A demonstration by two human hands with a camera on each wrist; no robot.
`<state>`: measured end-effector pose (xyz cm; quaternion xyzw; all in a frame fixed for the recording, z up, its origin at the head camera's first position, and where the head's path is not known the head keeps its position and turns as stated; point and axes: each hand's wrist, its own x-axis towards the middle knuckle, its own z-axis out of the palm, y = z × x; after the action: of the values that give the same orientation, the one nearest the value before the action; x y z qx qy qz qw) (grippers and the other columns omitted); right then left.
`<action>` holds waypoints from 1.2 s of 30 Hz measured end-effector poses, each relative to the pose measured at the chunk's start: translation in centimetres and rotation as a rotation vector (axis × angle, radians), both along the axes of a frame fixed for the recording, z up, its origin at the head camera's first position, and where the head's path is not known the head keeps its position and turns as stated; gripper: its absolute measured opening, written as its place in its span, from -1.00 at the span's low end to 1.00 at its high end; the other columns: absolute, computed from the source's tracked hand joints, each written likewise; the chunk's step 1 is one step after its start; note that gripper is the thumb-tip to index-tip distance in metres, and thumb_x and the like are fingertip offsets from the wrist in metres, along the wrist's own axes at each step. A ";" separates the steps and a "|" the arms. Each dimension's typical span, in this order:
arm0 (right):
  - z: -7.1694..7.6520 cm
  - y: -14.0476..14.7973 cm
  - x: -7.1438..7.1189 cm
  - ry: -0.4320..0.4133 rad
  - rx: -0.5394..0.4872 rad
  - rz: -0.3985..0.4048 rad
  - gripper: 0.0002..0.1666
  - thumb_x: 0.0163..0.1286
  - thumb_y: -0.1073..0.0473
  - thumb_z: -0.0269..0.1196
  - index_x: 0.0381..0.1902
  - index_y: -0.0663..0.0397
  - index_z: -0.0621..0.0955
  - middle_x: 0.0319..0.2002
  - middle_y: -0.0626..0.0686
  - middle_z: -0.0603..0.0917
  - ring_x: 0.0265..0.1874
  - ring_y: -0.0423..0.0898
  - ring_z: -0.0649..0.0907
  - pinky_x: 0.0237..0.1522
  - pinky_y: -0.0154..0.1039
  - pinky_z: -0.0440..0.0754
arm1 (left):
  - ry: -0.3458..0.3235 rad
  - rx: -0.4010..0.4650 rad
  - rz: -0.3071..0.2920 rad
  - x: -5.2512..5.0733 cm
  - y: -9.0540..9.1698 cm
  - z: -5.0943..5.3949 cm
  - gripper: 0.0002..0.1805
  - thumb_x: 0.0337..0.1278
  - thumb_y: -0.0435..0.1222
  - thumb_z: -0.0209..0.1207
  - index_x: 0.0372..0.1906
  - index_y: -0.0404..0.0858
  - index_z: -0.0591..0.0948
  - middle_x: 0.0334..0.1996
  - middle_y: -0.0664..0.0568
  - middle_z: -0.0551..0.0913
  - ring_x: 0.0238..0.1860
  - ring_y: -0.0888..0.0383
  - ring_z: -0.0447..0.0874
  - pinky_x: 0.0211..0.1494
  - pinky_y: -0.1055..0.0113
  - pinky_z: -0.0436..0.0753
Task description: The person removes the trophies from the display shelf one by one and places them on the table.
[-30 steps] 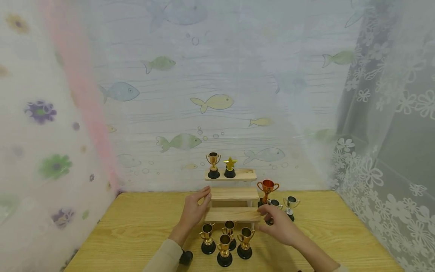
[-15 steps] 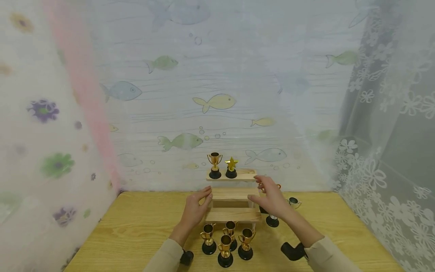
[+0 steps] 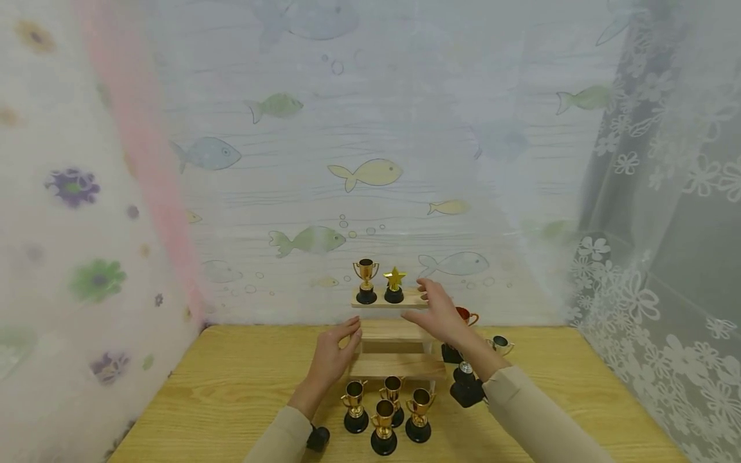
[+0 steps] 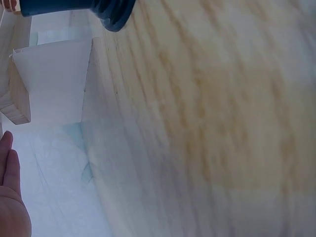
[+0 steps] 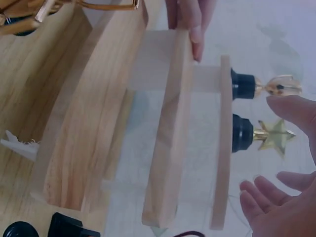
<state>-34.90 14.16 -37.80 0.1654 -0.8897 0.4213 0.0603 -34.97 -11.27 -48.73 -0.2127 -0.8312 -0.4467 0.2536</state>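
Observation:
A small wooden display stand with tiered shelves (image 3: 389,330) stands in the head view. A gold trophy cup (image 3: 366,281) and a gold star trophy (image 3: 394,284) stand upright on its top shelf (image 5: 223,173). At the middle shelf's left end my left hand (image 3: 332,352) pinches the board, thumb below and fingertips above in the right wrist view. My right hand (image 3: 442,319) holds nothing, its fingers loosely spread near the top shelf's right end. The right wrist view shows that hand (image 5: 291,205) close to the star trophy, apart from it. The stand's rear is hidden.
Several gold trophy cups (image 3: 384,421) are grouped before the stand. On the right are an orange-red trophy cup (image 3: 466,316) and a silver trophy cup (image 3: 500,345), partly behind my right arm. A fish-patterned curtain (image 3: 324,128) hangs behind the wooden table (image 3: 231,392).
From the bottom shelf's right end, my right hand has risen past the middle shelf to the top shelf's right end. My left hand stays at the middle shelf; the trophies have not moved.

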 end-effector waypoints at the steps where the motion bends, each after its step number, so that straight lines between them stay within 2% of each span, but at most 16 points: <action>1: 0.0 -0.2 -0.2 -0.003 0.001 -0.002 0.01 0.38 0.01 0.40 0.58 0.25 0.17 0.40 0.32 0.35 0.36 0.28 0.42 0.23 0.23 0.53 | -0.003 0.000 0.000 0.0 0.0 0.0 -0.65 0.45 -0.28 0.21 0.15 -0.43 0.68 0.22 -0.14 0.66 0.25 -0.15 0.62 0.32 -0.10 0.55; 8: -0.3 -1.3 -1.6 -0.003 0.042 -0.027 0.00 0.35 0.02 0.43 0.54 0.34 0.21 0.34 0.33 0.40 0.30 0.26 0.49 0.22 0.20 0.55 | -0.010 -0.004 0.006 0.0 -0.1 -0.2 -0.64 0.48 -0.23 0.19 0.17 -0.38 0.69 0.24 -0.12 0.65 0.26 -0.14 0.61 0.32 -0.10 0.55; 17: -0.2 -2.1 -2.4 -0.012 0.031 -0.037 -0.12 0.34 0.11 0.43 0.44 0.45 0.33 0.30 0.36 0.46 0.27 0.28 0.51 0.25 0.18 0.54 | -0.017 -0.009 0.007 0.0 -0.1 -0.2 -0.63 0.49 -0.23 0.18 0.17 -0.40 0.68 0.24 -0.16 0.64 0.28 -0.16 0.59 0.32 -0.12 0.54; 36: -0.9 -3.0 -3.7 -0.037 -0.055 -0.121 -0.31 0.33 0.07 0.45 0.29 0.37 0.55 0.18 0.29 0.59 0.18 0.21 0.57 0.21 0.15 0.58 | -0.026 -0.008 0.022 0.1 0.0 -0.2 -0.63 0.48 -0.23 0.19 0.19 -0.37 0.68 0.25 -0.10 0.64 0.28 -0.15 0.60 0.31 -0.11 0.55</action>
<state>-38.60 11.20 -38.69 0.1019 -0.8870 0.4442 0.0736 -34.86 -11.25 -48.92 -0.1988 -0.8384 -0.4433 0.2471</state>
